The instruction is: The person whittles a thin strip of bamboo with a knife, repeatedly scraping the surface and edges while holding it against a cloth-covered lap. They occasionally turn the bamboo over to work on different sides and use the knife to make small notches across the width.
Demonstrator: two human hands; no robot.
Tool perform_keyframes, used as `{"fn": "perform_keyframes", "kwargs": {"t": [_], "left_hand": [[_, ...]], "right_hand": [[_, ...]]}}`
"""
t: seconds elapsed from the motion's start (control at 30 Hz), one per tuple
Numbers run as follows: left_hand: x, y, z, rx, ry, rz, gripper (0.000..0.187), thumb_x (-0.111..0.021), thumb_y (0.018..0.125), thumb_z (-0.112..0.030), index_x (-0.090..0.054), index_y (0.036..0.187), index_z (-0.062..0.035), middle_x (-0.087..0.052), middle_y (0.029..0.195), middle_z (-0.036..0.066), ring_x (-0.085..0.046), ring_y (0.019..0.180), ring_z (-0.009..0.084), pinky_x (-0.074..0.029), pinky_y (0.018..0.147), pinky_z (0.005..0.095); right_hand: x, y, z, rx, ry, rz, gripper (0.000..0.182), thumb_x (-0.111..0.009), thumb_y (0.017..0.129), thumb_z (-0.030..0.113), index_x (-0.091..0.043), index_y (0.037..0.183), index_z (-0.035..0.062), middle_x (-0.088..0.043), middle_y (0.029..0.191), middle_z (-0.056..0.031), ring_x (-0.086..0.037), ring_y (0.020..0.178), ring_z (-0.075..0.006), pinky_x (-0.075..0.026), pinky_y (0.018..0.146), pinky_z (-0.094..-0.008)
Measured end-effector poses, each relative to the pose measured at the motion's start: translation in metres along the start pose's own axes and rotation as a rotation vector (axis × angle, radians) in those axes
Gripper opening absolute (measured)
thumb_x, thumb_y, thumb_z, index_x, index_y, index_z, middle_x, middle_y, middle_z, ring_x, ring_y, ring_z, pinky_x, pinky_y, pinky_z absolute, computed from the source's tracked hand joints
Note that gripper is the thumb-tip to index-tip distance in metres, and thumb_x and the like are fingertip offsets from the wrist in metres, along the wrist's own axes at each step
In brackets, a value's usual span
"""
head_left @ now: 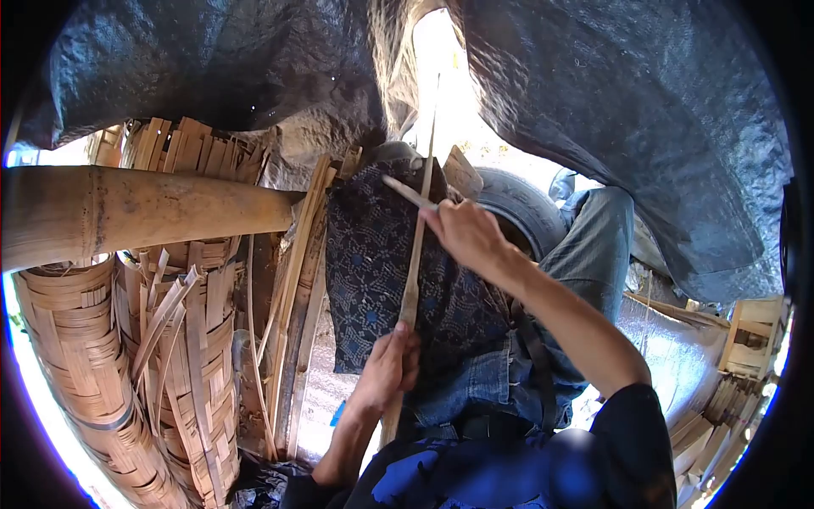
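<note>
The left hand (392, 365) is closed round a long, pale, tapering bamboo strip (415, 271), slanting over a dark-blue patterned cloth (360, 271) on blue jeans (482, 382); the right hand (471, 234) grips a short, pale, stick-like tool (402, 189) crossing the strip.

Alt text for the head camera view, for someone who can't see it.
A person's left hand holds a long strip; the right hand holds a slim tool crossing it, over patterned cloth. Woven baskets stand at picture left.

A blue-and-black shirt (509, 471) tops faded blue jeans (604, 242).
</note>
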State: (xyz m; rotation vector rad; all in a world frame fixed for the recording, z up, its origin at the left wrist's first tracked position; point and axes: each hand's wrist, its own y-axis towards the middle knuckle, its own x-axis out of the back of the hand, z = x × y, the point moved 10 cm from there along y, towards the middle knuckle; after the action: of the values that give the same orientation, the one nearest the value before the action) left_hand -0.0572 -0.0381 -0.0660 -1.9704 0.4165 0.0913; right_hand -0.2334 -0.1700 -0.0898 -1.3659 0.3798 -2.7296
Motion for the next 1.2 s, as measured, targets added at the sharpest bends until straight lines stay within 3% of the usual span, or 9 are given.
{"fn": "perform_keyframes", "kwargs": {"t": [0.03,0.2,0.4,0.93,1.03,1.1,1.13,1.17,1.2], "left_hand": [[-0.003,-0.001,0.004,0.022,-0.038,0.038,0.037,-0.035,0.098,-0.043,-0.040,0.074,-0.0152,-0.025,0.055,-0.008,-0.021,0.040,0.0047,-0.017,0.037,0.0224],[0.000,0.006,-0.004,0.014,-0.145,0.110,0.037,-0.032,0.099,-0.045,-0.039,0.077,-0.0155,-0.024,0.055,-0.008,-0.020,0.041,0.0052,-0.018,0.038,0.0229],[0.001,0.009,-0.003,0.037,-0.167,0.110,0.036,-0.034,0.098,-0.043,-0.040,0.076,-0.0149,-0.026,0.053,-0.008,-0.022,0.039,0.0056,-0.020,0.037,0.0226],[0.008,0.000,-0.016,-0.014,-0.057,0.005,0.041,-0.034,0.098,-0.045,-0.039,0.073,-0.0134,-0.026,0.055,-0.005,-0.020,0.039,0.0061,-0.017,0.036,0.0229],[0.006,-0.004,-0.014,-0.037,-0.067,0.033,0.041,-0.035,0.098,-0.046,-0.039,0.072,-0.0135,-0.026,0.054,-0.006,-0.020,0.039,0.0062,-0.017,0.036,0.0230],[-0.001,-0.013,-0.004,0.004,0.049,0.010,0.042,-0.034,0.097,-0.047,-0.038,0.072,-0.0139,-0.024,0.054,-0.006,-0.019,0.040,0.0062,-0.017,0.037,0.0228],[-0.007,-0.016,0.008,0.069,-0.021,0.084,0.035,-0.034,0.098,-0.043,-0.035,0.074,-0.0170,-0.024,0.053,-0.007,-0.020,0.038,0.0058,-0.018,0.035,0.0225],[-0.003,-0.015,0.011,0.067,-0.012,0.080,0.035,-0.034,0.098,-0.043,-0.035,0.074,-0.0170,-0.024,0.053,-0.007,-0.020,0.038,0.0058,-0.018,0.035,0.0225],[-0.002,-0.013,0.014,0.062,-0.083,0.107,0.035,-0.034,0.098,-0.043,-0.035,0.074,-0.0170,-0.024,0.053,-0.007,-0.020,0.038,0.0058,-0.018,0.036,0.0225]], "right_hand": [[0.020,0.002,0.005,0.101,0.014,-0.120,0.046,-0.042,0.098,0.030,-0.052,0.065,-0.0002,-0.049,0.044,-0.0126,-0.049,0.034,-0.0261,-0.039,0.035,-0.0363],[0.033,-0.032,0.019,0.071,0.248,0.042,0.046,-0.042,0.098,0.031,-0.051,0.063,0.0026,-0.046,0.042,-0.0085,-0.047,0.033,-0.0192,-0.038,0.034,-0.0362],[0.014,-0.060,0.023,0.212,0.140,0.023,0.047,-0.051,0.093,0.034,-0.053,0.060,0.0013,-0.052,0.046,-0.0179,-0.056,0.039,-0.0327,-0.044,0.040,-0.0420],[0.002,-0.040,0.031,0.173,0.032,0.023,0.049,-0.051,0.092,0.038,-0.053,0.061,0.0005,-0.053,0.049,-0.0210,-0.057,0.047,-0.0388,-0.045,0.042,-0.0454],[0.000,-0.037,0.035,0.207,-0.020,-0.018,0.050,-0.048,0.093,0.039,-0.052,0.061,0.0010,-0.053,0.047,-0.0185,-0.057,0.044,-0.0347,-0.045,0.041,-0.0438],[-0.005,-0.019,0.013,0.006,-0.004,0.038,0.052,-0.045,0.095,0.040,-0.052,0.061,0.0020,-0.051,0.045,-0.0145,-0.056,0.040,-0.0286,-0.045,0.040,-0.0418],[0.001,-0.005,0.007,0.048,-0.035,0.007,0.052,-0.043,0.096,0.040,-0.052,0.061,0.0027,-0.049,0.044,-0.0112,-0.051,0.036,-0.0224,-0.043,0.038,-0.0378],[0.019,-0.007,0.017,0.275,-0.127,-0.249,0.051,-0.043,0.096,0.039,-0.051,0.062,0.0012,-0.049,0.044,-0.0123,-0.048,0.034,-0.0225,-0.041,0.037,-0.0364],[0.017,0.001,0.009,0.200,0.019,-0.143,0.049,-0.044,0.096,0.036,-0.051,0.063,0.0008,-0.049,0.045,-0.0137,-0.049,0.034,-0.0241,-0.040,0.037,-0.0373]]}}
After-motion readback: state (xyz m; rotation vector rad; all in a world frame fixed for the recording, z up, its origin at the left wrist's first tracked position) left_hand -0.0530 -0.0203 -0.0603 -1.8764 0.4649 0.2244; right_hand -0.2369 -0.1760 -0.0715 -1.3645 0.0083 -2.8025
